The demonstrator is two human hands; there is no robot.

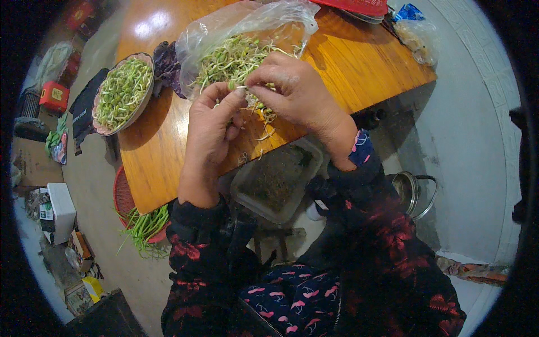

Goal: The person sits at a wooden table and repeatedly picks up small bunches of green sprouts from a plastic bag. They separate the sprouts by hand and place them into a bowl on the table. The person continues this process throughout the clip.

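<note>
My left hand [214, 122] pinches a bean sprout [241, 87] between thumb and forefinger, above the near edge of a wooden table [353, 76]. My right hand [294, 90] meets it from the right, its thumb and fingertips closed at the same sprout. Just beyond both hands lies a heap of bean sprouts [231, 57] in an open clear plastic bag [269, 19]. A few loose sprout bits [266, 134] rest on the wood under the hands. To the left, a bowl [141, 111] is heaped with green-headed bean sprouts [122, 92].
Dark purple leaves [167, 67] lie between bowl and bag. Below the table edge is a plastic tub [278, 181] with dark scraps. A red basket [122, 193] of green stalks [147, 227] stands lower left. A metal pot [406, 191] is at right, a red basket [362, 5] at the far edge.
</note>
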